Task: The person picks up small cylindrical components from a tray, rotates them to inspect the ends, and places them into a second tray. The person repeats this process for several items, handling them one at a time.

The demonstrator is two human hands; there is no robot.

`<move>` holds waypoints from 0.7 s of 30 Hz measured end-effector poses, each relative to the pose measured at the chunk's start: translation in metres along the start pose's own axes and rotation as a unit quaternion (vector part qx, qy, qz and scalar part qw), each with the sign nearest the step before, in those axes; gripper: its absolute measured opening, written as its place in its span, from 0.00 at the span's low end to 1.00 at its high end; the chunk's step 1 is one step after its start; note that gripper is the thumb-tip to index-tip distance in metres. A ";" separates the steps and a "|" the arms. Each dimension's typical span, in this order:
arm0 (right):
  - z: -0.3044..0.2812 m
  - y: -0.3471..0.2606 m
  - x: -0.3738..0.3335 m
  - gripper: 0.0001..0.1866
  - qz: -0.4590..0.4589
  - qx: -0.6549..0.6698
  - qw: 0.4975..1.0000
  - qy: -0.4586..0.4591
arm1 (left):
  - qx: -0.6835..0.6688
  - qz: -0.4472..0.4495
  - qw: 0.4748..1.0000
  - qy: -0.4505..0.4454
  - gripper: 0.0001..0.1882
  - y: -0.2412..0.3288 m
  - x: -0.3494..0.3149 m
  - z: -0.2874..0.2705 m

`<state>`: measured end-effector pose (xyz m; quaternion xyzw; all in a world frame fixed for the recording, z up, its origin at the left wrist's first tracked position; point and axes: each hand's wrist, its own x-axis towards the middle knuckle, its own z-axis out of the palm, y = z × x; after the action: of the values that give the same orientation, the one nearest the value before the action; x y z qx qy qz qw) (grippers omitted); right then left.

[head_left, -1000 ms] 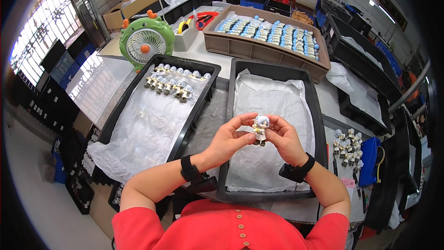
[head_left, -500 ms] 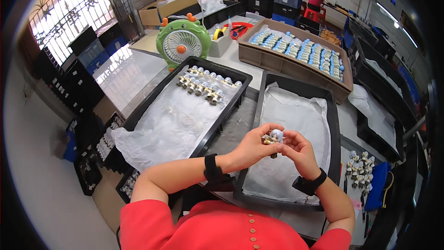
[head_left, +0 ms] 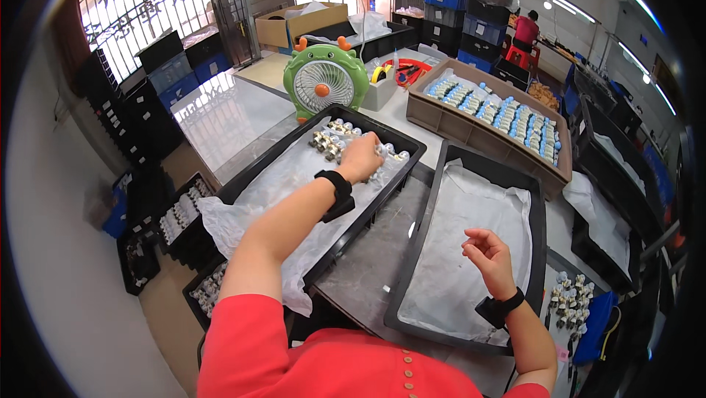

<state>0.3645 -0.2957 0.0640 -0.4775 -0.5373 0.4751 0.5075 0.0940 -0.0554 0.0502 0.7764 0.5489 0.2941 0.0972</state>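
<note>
1. Head view, centre of the frame: the left hand (head_left: 360, 157) reaches into the black tray (head_left: 250, 177) lined with white plastic sheet (head_left: 272, 185), resting among the rows of small figurines (head_left: 329, 145) at the tray's far end. Its grip is curled over the figurines; whether it is clamped on one I cannot tell.
2. Lower right of centre: the right hand (head_left: 487, 252) hovers over the second black tray (head_left: 540, 251), fingers loosely curled and apart, holding nothing.
3. Upper centre: a green desk fan (head_left: 321, 83) stands on the table (head_left: 368, 214) just beyond the left tray.
4. Upper right: a brown crate (head_left: 441, 122) holds blue-topped figurines.
5. Lower right edge: a loose cluster of figurines (head_left: 570, 299) lies beside the right tray.
</note>
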 end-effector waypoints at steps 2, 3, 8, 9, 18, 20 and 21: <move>0.003 -0.001 0.001 0.14 0.002 -0.014 1.000 0.006 | 0.021 -0.040 0.997 -0.065 0.19 0.004 -0.008 0.004; 0.004 -0.001 0.003 0.14 -0.001 -0.016 1.000 0.004 | 0.033 -0.041 0.995 -0.084 0.19 0.006 -0.009 0.005; 0.004 0.000 0.002 0.12 0.004 -0.032 0.999 0.001 | 0.063 -0.014 0.990 -0.125 0.16 0.002 -0.007 0.025; 0.004 0.000 0.003 0.12 0.002 -0.036 0.999 0.001 | 0.073 -0.016 0.986 -0.150 0.16 0.001 -0.004 0.028; 0.000 0.004 0.002 0.10 0.006 -0.062 0.998 -0.001 | 0.020 0.069 0.994 -0.083 0.16 -0.013 -0.010 0.045; 0.003 0.001 0.004 0.10 0.005 -0.059 0.998 -0.005 | -0.017 0.057 0.991 -0.123 0.18 -0.012 -0.008 0.032; 0.002 0.002 0.005 0.10 0.006 -0.062 0.998 -0.007 | -0.049 0.039 0.986 -0.152 0.19 -0.011 -0.009 0.025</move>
<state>0.3623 -0.2908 0.0628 -0.5079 -0.5662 0.4473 0.4705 0.0968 -0.0552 0.0219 0.8271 0.4824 0.2022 0.2059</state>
